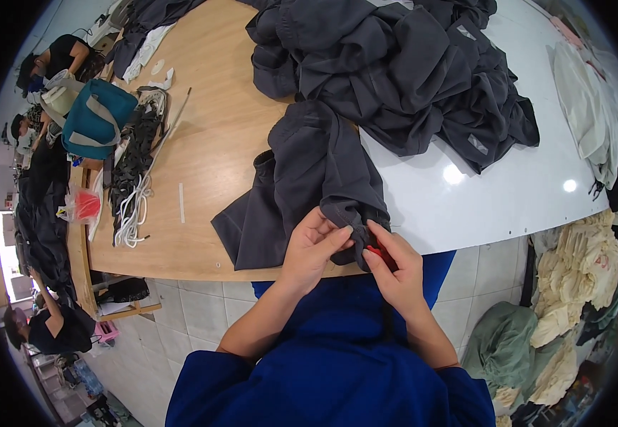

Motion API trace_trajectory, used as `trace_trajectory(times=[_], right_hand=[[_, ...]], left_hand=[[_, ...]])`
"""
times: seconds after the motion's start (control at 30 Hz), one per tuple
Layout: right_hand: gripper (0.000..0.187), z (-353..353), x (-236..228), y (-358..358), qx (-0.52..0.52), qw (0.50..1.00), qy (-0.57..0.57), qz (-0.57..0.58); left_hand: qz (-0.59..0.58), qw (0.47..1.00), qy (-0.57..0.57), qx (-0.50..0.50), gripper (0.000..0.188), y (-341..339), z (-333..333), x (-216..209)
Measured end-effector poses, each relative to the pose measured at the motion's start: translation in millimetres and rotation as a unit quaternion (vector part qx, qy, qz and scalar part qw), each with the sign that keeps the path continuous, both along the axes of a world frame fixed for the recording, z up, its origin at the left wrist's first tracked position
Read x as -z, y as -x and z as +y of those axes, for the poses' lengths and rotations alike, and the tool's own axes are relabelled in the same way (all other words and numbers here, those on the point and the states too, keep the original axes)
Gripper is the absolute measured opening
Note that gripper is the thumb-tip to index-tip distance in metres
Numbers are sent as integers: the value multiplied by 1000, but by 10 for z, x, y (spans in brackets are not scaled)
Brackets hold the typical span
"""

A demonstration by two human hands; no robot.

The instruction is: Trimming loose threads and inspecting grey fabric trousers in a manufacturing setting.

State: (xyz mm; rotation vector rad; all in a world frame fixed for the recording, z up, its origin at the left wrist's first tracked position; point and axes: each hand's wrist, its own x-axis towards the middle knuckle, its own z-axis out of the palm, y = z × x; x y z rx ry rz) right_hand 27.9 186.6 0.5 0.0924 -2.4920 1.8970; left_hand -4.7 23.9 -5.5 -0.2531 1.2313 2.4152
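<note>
A blue shirt (352,377) is nearest; just beyond, a grey garment (305,185) lies at the front edge of the table (206,121), mostly on its wooden part. The left hand (314,249) pinches a fold of it; the right hand (396,267) grips a red tool (374,250) at that fold, its tip hidden. Behind lies a grey pile (394,78). Cords (132,213) and a teal bag (99,119) sit leftward, co-workers (56,331) farther out.

Deep-blue top (366,377), short sleeves (206,381) (matching)
</note>
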Motion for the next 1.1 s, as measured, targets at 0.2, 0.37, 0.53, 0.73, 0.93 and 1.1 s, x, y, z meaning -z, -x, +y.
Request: trace_trajectory(times=[0.2,0.37,0.53,0.73,0.93,1.1], right_hand=[[43,-15,-28,27,20,998,-30,46],[41,-18,-27,31,33,995,-61,67],[39,-29,10,17,45,990,-93,95],[36,-35,18,-7,60,993,-60,85],[37,25,2,4,91,995,8,37],[39,162,168,33,146,987,66,-34]], left_hand=[[25,999,24,4,27,-12,20,-19],[34,999,29,12,26,-29,15,-18],[37,999,31,12,25,-39,24,-24],[39,999,30,19,26,-48,16,-27],[42,996,68,-28,21,-5,-68,-14],[89,970,171,-149,21,147,-254,27]])
